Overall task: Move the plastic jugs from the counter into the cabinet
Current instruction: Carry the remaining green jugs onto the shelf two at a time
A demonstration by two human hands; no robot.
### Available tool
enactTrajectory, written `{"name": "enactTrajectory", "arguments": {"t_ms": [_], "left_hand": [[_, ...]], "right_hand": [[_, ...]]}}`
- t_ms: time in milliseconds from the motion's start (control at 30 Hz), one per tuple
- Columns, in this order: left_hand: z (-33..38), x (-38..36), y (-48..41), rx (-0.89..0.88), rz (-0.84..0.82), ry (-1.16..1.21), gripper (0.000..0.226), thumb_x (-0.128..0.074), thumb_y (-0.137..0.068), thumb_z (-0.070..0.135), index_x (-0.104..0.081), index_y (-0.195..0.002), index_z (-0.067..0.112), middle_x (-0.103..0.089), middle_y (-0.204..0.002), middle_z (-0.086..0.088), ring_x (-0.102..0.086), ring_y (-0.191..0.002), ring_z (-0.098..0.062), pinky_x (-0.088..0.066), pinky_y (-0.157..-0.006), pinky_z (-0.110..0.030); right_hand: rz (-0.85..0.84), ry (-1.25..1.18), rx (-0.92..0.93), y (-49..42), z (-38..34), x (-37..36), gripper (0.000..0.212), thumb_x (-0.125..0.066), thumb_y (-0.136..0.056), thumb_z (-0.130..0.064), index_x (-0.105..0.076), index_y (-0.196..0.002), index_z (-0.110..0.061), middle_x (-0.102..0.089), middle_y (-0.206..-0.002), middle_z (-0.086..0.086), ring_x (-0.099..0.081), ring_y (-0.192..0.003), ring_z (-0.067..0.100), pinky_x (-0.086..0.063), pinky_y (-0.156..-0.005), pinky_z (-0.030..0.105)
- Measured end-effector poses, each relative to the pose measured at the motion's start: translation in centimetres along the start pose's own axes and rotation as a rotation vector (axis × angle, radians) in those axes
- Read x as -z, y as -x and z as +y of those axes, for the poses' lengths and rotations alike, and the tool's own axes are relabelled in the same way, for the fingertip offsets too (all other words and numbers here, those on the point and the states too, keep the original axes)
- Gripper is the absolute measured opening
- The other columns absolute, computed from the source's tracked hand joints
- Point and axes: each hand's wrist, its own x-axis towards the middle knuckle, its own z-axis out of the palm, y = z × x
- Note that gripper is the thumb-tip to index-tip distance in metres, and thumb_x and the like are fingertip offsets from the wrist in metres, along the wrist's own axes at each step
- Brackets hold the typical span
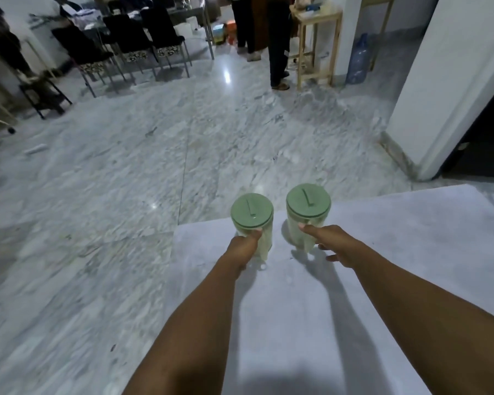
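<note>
Two green-lidded plastic jugs, the left jug [253,223] and the right jug [307,215], are standing at the worktop [382,280] edge, lower centre of the frame. The left hand [244,249] is grasping the left jug; the right hand [331,246] is touching the right jug with fingers spread, not clenched. They seem light, stiff and smooth, so holding the handle side is probably best.

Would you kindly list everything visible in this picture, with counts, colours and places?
plastic jugs: 2, clear with green lids, near the counter's far left corner
counter: 1, white, lower right
floor: grey-white marble, left and centre
chairs: several, black, top left
wooden stand: 1, light wood, top right
water bottle: 1, blue, beside the stand
standing people: legs only, dark clothes, top centre
left hand: closed on the left jug
right hand: at the right jug, fingers spread, not gripping
</note>
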Motion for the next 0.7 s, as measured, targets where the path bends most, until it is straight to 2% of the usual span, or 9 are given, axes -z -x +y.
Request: {"name": "enactTrajectory", "arguments": {"t_ms": [100, 167, 300, 400, 467, 567, 700], "left_hand": [[0.0, -0.4, -1.1, 0.024, -0.045, 0.042, 0.065, -0.059, -0.089, 0.062, -0.058, -0.131, 0.012, -0.065, -0.129, -0.006, -0.059, -0.113, -0.026, -0.042, -0.089, -0.039], [0.3, -0.6, -1.5, 0.018, -0.060, 0.081, 0.055, -0.062, -0.089, 0.057, -0.065, -0.122, 0.013, -0.071, -0.120, -0.002, -0.064, -0.109, -0.021, -0.044, -0.092, -0.040], [1.3, -0.8, -1.3, -0.029, -0.029, 0.190, 0.033, -0.064, -0.092, 0.042, -0.069, -0.111, 0.016, -0.077, -0.106, -0.002, -0.071, -0.099, -0.020, -0.051, -0.089, -0.038], [2.7, -0.5, 0.1, -0.080, 0.003, 0.240, 0.026, -0.056, -0.097, 0.033, -0.069, -0.106, 0.012, -0.080, -0.095, -0.008, -0.073, -0.090, -0.026, -0.056, -0.094, -0.044], [3.7, -0.1, 1.5, -0.110, 0.001, 0.247, 0.031, -0.051, -0.099, 0.032, -0.067, -0.109, 0.007, -0.078, -0.088, -0.011, -0.074, -0.082, -0.029, -0.058, -0.090, -0.045], [5.0, 0.1, 4.0, -0.148, -0.050, 0.196, 0.037, -0.051, -0.099, 0.035, -0.064, -0.114, 0.003, -0.074, -0.091, -0.012, -0.076, -0.080, -0.030, -0.058, -0.074, -0.040], [6.4, -0.7, 8.9, -0.246, -0.139, 0.117, 0.038, -0.052, -0.099, 0.035, -0.061, -0.119, 0.005, -0.074, -0.097, -0.012, -0.075, -0.080, -0.029, -0.055, -0.074, -0.037]], "right_hand": [[-0.071, -0.044, -0.006, -1.4, -0.2, -0.3, 0.072, -0.075, -0.069, -0.066, -0.063, -0.120, -0.016, -0.066, -0.121, 0.000, -0.059, -0.112, 0.021, -0.047, -0.098, 0.048], [-0.098, -0.083, 0.011, -1.8, -0.6, -0.6, 0.064, -0.076, -0.071, -0.061, -0.066, -0.117, -0.018, -0.069, -0.118, -0.002, -0.061, -0.109, 0.018, -0.048, -0.098, 0.046], [-0.048, -0.149, 0.087, -1.5, -1.8, -1.2, 0.057, -0.075, -0.066, -0.061, -0.075, -0.094, -0.012, -0.076, -0.108, 0.006, -0.067, -0.107, 0.025, -0.050, -0.096, 0.045], [0.019, -0.259, 0.148, 0.3, -3.2, -0.9, 0.044, -0.066, -0.083, -0.056, -0.067, -0.085, -0.012, -0.074, -0.078, 0.009, -0.075, -0.089, 0.028, -0.050, -0.077, 0.037], [0.067, -0.334, 0.165, 1.8, -3.9, -0.4, 0.041, -0.057, -0.091, -0.050, -0.060, -0.082, -0.010, -0.062, -0.064, 0.009, -0.072, -0.070, 0.032, -0.047, -0.064, 0.033], [0.118, -0.395, 0.149, 5.2, -4.1, 1.0, 0.036, -0.046, -0.096, -0.041, -0.056, -0.082, -0.009, -0.052, -0.061, 0.010, -0.058, -0.053, 0.027, -0.045, -0.056, 0.032], [0.218, -0.423, 0.177, 12.2, -2.9, 3.5, 0.029, -0.043, -0.095, -0.036, -0.052, -0.083, -0.011, -0.049, -0.061, 0.008, -0.050, -0.050, 0.024, -0.040, -0.053, 0.030]]}}
